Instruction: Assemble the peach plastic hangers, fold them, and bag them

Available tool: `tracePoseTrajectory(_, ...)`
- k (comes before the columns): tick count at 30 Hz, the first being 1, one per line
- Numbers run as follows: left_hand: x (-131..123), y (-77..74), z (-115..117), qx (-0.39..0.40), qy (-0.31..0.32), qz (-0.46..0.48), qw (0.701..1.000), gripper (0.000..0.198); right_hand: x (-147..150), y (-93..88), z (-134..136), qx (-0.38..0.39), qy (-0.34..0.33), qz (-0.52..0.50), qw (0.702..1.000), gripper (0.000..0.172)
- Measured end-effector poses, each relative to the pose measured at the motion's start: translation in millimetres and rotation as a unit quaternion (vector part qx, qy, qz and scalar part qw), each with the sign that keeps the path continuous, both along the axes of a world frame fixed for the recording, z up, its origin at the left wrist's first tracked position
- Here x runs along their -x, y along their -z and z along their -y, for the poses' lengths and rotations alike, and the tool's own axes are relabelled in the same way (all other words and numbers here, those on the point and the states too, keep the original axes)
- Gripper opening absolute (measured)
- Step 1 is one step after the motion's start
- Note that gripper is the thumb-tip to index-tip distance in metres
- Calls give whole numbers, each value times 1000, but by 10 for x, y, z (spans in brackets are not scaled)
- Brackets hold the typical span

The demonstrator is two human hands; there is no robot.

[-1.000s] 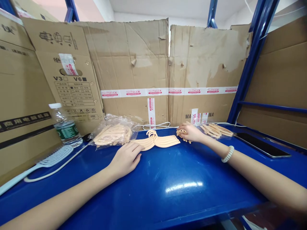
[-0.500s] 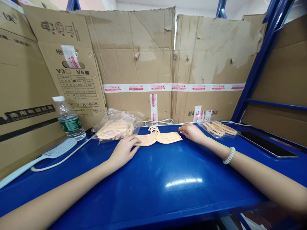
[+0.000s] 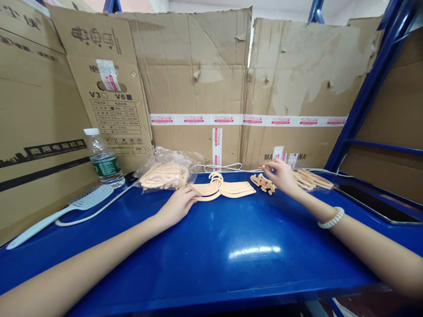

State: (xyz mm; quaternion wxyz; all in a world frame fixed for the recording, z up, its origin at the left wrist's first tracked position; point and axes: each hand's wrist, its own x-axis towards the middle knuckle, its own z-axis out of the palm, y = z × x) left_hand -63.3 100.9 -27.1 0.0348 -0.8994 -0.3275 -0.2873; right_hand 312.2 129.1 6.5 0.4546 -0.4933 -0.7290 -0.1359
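Note:
Several peach hangers [image 3: 238, 189] lie overlapped in a row on the blue table, their hooks pointing away from me. My left hand [image 3: 178, 202] is closed over the left end of the nearest hangers, thumb along the front edge. To the right of the hangers is a small heap of peach pieces [image 3: 263, 183], too small to name exactly. My right hand [image 3: 280, 174] is raised just above and beside that heap, thumb and fingers pinched together. Whatever sits between those fingertips is too small to make out.
A clear bag of peach parts [image 3: 165, 174] lies behind my left hand, near a water bottle [image 3: 107, 163] and a pale blue hairbrush [image 3: 92, 198]. Long peach rods [image 3: 312, 179] and a dark phone [image 3: 376, 204] are at right. Cardboard [image 3: 194, 88] walls the back; a white cable [image 3: 228, 167] runs along it.
My right hand has lifted and moved right, away from the hangers' right end, uncovering the heap of small pieces. My left hand stays on the hangers. The whole view has shifted slightly.

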Motion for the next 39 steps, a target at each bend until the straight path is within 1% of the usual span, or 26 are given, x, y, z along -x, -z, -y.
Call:
tracePoseTrajectory(2,3,2,4,5,5,2,1000,20,30,-69,97,49,-9,-83,995,31)
tracePoseTrajectory(3,3,2,9,7,8,4,1000,21,51,-97,147,75,-23,-124,989,33)
tracePoseTrajectory(6,-2,-3,38,6,10,16,1000,20,145,-145,290,148,-87,-239,956,35)
tracePoseTrajectory(8,-10,-9,67,4,6,25,1000,22,228,-147,371,203,-128,-315,918,33)
tracePoseTrajectory(11,-24,-10,109,9,-6,32,999,27,351,-117,472,287,-196,-406,845,32)
tracePoseTrajectory(12,-28,-8,119,12,-12,32,999,29,384,-100,500,305,-213,-425,825,33)
tracePoseTrajectory(13,-31,-5,127,15,-18,33,999,30,410,-81,526,318,-222,-438,811,34)
tracePoseTrajectory(15,-35,-2,139,23,-26,38,999,32,445,-37,570,342,-218,-446,798,32)
tracePoseTrajectory(17,-39,-7,151,35,-30,44,998,31,459,13,601,371,-209,-445,788,27)
tracePoseTrajectory(20,-46,-25,175,58,-35,50,996,26,464,81,614,394,-213,-471,760,23)
tracePoseTrajectory(24,-62,-24,212,60,-37,54,996,23,460,113,586,399,-221,-536,710,37)
tracePoseTrajectory(26,-73,-10,228,46,-34,57,997,23,441,107,567,417,-233,-542,692,36)
tracePoseTrajectory(28,-83,1,242,37,-30,60,997,23,408,104,546,432,-251,-533,683,26)
tracePoseTrajectory(30,-90,4,251,38,-29,60,997,22,371,111,524,442,-256,-519,685,16)
tracePoseTrajectory(32,-91,0,253,42,-33,60,997,21,338,126,507,447,-250,-505,695,16)
tracePoseTrajectory(35,-85,-3,248,45,-42,60,996,19,306,140,495,458,-246,-476,710,20)
tracePoseTrajectory(37,-82,-1,247,48,-44,58,996,19,292,138,496,467,-246,-461,713,22)
tracePoseTrajectory(39,-83,2,250,49,-45,58,996,20,280,127,498,482,-245,-452,710,18)
